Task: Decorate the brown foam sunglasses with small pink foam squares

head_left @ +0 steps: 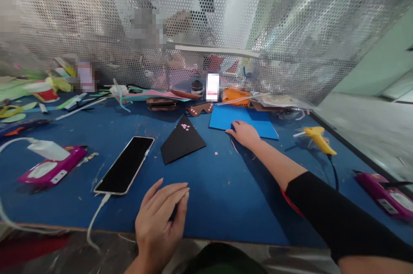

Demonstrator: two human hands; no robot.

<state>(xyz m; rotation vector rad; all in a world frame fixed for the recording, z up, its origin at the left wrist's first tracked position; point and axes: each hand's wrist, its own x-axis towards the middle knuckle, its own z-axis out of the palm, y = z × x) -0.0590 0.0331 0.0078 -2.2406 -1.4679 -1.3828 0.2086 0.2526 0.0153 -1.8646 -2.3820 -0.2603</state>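
My right hand reaches forward over the near edge of a bright blue sheet. Its thumb and forefinger are apart at that edge; the other fingers are partly hidden. Close to the table's front edge, my left hand is raised with thumb and fingertips brought together; whatever is between them, if anything, is too small to make out. Ahead of it lies a black angular piece with small pink bits near its tip. A brown mask-shaped piece with similar pink bits lies left of the blue sheet.
A phone on a white cable lies at left, beside a magenta device. A yellow glue gun and another magenta device are at right. Loose materials line the perforated screen behind the blue table.
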